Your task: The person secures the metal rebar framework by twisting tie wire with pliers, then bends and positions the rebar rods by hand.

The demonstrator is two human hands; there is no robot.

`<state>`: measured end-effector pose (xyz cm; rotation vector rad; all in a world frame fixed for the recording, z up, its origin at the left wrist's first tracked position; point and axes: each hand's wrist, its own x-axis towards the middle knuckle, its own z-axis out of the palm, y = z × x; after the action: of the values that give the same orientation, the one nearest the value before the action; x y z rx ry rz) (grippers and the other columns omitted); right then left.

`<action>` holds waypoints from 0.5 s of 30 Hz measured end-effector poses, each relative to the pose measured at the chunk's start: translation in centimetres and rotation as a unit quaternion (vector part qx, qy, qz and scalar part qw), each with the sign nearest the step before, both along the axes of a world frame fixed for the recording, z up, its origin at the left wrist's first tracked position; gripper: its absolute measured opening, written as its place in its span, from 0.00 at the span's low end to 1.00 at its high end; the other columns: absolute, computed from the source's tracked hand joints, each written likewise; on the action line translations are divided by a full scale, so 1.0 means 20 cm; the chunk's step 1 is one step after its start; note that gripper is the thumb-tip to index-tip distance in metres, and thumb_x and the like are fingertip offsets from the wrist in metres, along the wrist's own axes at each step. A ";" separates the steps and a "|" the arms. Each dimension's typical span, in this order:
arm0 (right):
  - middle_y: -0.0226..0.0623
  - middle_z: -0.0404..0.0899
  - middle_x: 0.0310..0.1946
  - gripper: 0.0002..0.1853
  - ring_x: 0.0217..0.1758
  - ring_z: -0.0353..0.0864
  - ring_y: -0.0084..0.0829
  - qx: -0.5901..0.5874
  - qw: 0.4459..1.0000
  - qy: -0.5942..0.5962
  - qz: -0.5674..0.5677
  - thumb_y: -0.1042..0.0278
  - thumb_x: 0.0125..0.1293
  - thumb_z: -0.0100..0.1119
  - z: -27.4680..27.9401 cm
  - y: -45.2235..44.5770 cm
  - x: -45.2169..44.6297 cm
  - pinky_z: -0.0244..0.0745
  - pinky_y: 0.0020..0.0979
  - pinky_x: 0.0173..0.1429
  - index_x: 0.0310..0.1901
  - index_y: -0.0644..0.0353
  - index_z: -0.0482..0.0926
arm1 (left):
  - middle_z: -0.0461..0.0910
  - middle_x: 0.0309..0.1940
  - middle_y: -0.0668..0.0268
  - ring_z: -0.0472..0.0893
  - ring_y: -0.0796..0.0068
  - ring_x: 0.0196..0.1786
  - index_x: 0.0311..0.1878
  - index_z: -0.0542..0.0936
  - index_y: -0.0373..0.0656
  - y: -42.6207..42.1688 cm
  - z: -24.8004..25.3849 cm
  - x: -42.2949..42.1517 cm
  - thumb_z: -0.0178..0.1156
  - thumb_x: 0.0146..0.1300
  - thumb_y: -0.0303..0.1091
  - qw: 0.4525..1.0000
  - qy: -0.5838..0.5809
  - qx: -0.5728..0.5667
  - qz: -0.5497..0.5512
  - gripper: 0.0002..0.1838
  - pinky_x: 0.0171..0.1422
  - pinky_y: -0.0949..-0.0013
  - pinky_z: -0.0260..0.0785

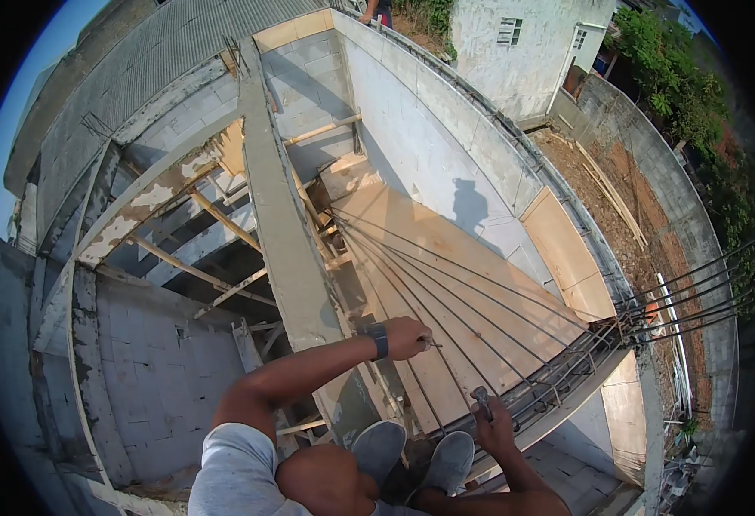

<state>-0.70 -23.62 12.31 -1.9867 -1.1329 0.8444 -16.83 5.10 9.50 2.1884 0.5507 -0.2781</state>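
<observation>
My left hand [406, 338], with a dark watch [377, 340] on its wrist, is closed round a small object whose tip shows at the fingers; I cannot make out what it is. To the lower right, my right hand [495, 426] is closed on a metal tool [482, 397], its head pointing up beside the bars. Several long steel bars [446, 297] fan out over the plywood panel [455, 258] between and beyond my hands. A rebar cage [558, 378] runs along the beam right of my right hand. My grey shoes [450, 462] are below.
A concrete beam [291, 241] runs up from my feet, with wooden props [222, 219] and open drops at its left. A block wall [429, 138] curves behind the panel. Bar ends [696, 288] jut out at the right. Another person's hand [366, 17] shows at the top.
</observation>
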 end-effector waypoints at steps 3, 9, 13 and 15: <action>0.36 0.78 0.28 0.13 0.31 0.78 0.28 -0.010 0.999 0.046 -0.016 0.64 0.70 0.55 -0.09 -0.10 0.09 0.71 0.32 0.39 0.49 0.63 0.80 | 0.83 0.34 0.51 0.83 0.50 0.41 0.44 0.81 0.40 0.82 0.21 -0.11 0.58 0.66 0.39 0.931 -0.052 0.094 0.348 0.13 0.47 0.53 0.73; 0.32 0.78 0.26 0.14 0.30 0.78 0.24 -0.045 0.994 0.077 -0.065 0.62 0.71 0.54 -0.10 -0.11 0.08 0.72 0.31 0.38 0.48 0.63 0.80 | 0.83 0.36 0.53 0.82 0.52 0.42 0.42 0.81 0.38 0.86 0.85 0.12 0.57 0.68 0.37 0.857 -0.390 0.278 0.191 0.11 0.46 0.59 0.74; 0.31 0.78 0.25 0.15 0.29 0.78 0.23 -0.045 0.995 0.079 -0.051 0.60 0.71 0.54 -0.08 -0.06 0.03 0.71 0.30 0.36 0.48 0.63 0.80 | 0.84 0.38 0.56 0.82 0.52 0.41 0.45 0.83 0.41 0.37 0.69 0.26 0.60 0.66 0.35 0.947 -0.283 0.150 0.002 0.10 0.46 0.57 0.74; 0.32 0.78 0.25 0.15 0.29 0.78 0.23 -0.042 0.993 0.102 -0.044 0.60 0.71 0.54 -0.03 -0.04 0.02 0.71 0.29 0.36 0.48 0.63 0.79 | 0.84 0.38 0.57 0.83 0.53 0.42 0.45 0.83 0.42 0.21 0.48 0.25 0.60 0.65 0.34 0.966 -0.245 0.084 -0.026 0.10 0.47 0.56 0.74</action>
<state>-0.26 -24.34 11.61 -1.9514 -0.9010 1.0362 -11.83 9.33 19.13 2.3228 0.2435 0.2905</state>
